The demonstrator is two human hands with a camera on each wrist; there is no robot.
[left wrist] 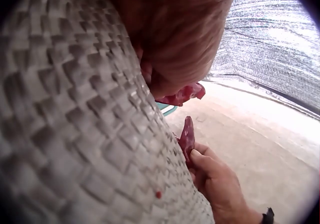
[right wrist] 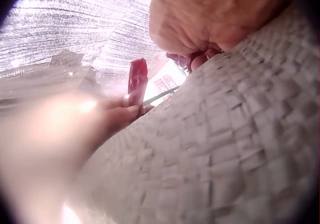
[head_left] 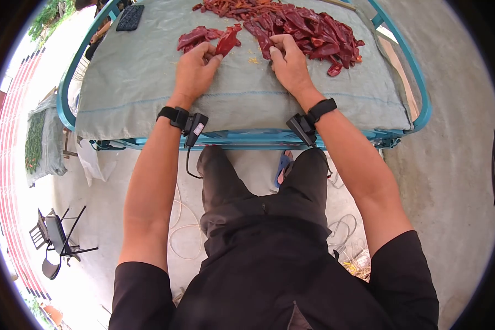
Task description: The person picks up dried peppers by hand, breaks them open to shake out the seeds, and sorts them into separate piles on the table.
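Note:
My left hand [head_left: 195, 71] pinches a bright red dried chili pepper [head_left: 226, 44] between thumb and fingers; the right wrist view shows this pepper [right wrist: 137, 81] standing upright from the fingertips. Opposite it, my right hand [head_left: 291, 65] grips a darker red chili pepper [head_left: 260, 39] by its near end. That same pepper [left wrist: 187, 135] points up from the right hand in the left wrist view. Beyond the left fingers lies a small heap of chili peppers [head_left: 194, 37]. A large pile of chili peppers [head_left: 324, 38] spreads behind and right of the right hand.
A grey-green woven sheet [head_left: 132, 82] covers the table or cart top, framed by a blue metal rail [head_left: 66, 104]. Yellow seeds [head_left: 253, 60] are scattered between the hands. A dark pad [head_left: 130, 17] lies at the far left. A folding chair [head_left: 60, 239] stands on the floor at left.

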